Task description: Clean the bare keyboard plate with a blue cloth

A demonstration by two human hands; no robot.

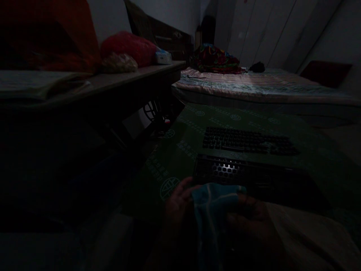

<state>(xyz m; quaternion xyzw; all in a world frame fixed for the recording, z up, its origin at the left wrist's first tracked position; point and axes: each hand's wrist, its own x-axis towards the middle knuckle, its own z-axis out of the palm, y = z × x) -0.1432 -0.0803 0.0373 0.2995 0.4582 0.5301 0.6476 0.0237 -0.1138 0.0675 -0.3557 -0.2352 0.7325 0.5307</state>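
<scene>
In the head view, a blue cloth (216,194) with pale stripes is held up at the near side of a green board (158,165), just on the near side of a black keyboard frame (227,169). By the right hand (249,214), the cloth's right upper part is pinched between thumb and fingers. The fingers of the left hand (177,199) are bent against its left upper corner; whether that corner is pinched cannot be told in the dim light. The lower part of the cloth hangs down between the hands.

The step in hand seems to be the arranging of the cloth. It is judged best done with the hanging end gathered into one palm, so that a smooth, firm fold is left over the fingertips and no loose edge can be caught on the frame's holes. Light pressure would be advised near the thin bars between them. The rows of black keys (248,141), lying farther off beyond the frame, are best left clear of sleeves and trailing cloth.
</scene>
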